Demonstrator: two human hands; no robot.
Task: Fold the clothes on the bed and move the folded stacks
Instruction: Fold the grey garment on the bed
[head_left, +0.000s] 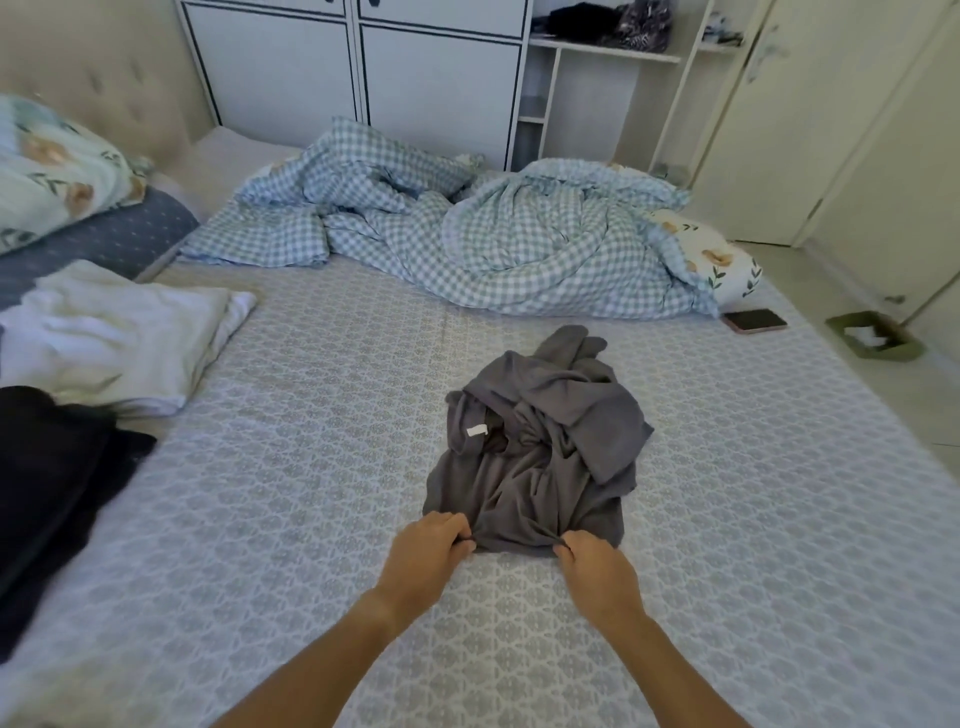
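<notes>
Two hands at the near hem of a crumpled grey garment (540, 441) mid-bed (311, 467): left hand (431, 545) and right hand (597, 566) each pinching fabric in a closed grip. White folded stack (119, 332) far left, dark clothes (47, 493) near left.

Soft, even indoor light, moderately bright, slight cool-green cast; source not visible. Shadows weak and diffuse, only faint ones under the crumpled fabric. No glare. Wide-angle distortion bends the wardrobe (358, 78) and door (810, 130) lines near the edges. Mild softness and compression blur at the left border; centre is sharp.
</notes>
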